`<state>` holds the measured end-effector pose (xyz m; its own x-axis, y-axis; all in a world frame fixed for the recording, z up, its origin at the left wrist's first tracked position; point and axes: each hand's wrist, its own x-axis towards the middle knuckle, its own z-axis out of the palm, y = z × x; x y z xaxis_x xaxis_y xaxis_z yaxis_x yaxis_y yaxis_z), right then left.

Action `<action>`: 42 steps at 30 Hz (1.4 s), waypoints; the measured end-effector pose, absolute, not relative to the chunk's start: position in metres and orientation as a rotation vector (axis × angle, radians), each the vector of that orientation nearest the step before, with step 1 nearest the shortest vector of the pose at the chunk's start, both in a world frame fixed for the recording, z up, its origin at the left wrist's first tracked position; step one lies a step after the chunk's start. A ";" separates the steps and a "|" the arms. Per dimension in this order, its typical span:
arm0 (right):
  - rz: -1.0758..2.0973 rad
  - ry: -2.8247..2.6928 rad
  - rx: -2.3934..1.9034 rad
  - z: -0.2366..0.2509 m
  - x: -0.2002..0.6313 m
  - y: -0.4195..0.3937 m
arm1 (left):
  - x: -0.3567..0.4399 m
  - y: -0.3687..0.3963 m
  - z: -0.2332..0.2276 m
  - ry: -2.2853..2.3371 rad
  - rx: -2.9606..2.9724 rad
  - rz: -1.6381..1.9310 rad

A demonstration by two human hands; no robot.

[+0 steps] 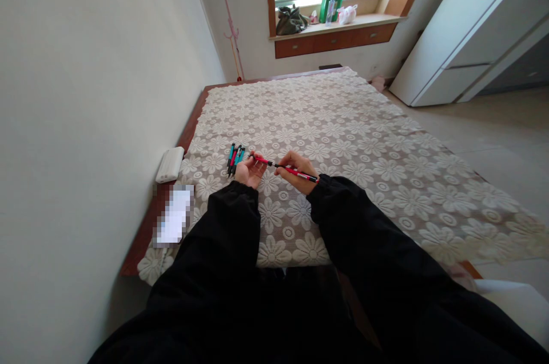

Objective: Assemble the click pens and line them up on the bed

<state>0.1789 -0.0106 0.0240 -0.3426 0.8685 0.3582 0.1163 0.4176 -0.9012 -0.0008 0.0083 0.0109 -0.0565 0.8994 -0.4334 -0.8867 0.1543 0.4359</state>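
Observation:
My left hand (251,171) is pinched round a red and black pen-like piece (263,161), palm turned up. In my right hand (293,165) is a red and black pen (300,174), gripped near its inner end and slanting down to the right. The inner ends of the two pieces point at each other and lie very close; whether they touch I cannot tell. Just left of my left hand, several teal and red pens (234,157) with black ends lie side by side on the lace tablecloth (283,123).
A white box-like device (170,164) sits at the table's left edge by the wall. Nearer me lies a pixelated phone-like object (175,215). Beyond the table, a windowsill (364,22) holds a green bag (331,0) and a bottle (330,11). A white fridge-like cabinet (463,32) stands at right.

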 end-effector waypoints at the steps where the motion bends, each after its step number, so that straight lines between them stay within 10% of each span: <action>1: 1.011 -1.751 -0.869 0.024 0.179 -0.011 | 0.000 0.008 0.011 0.737 0.027 1.458; 42: 0.612 -1.858 -0.973 0.016 0.189 -0.002 | 0.004 0.012 0.000 0.790 0.097 1.538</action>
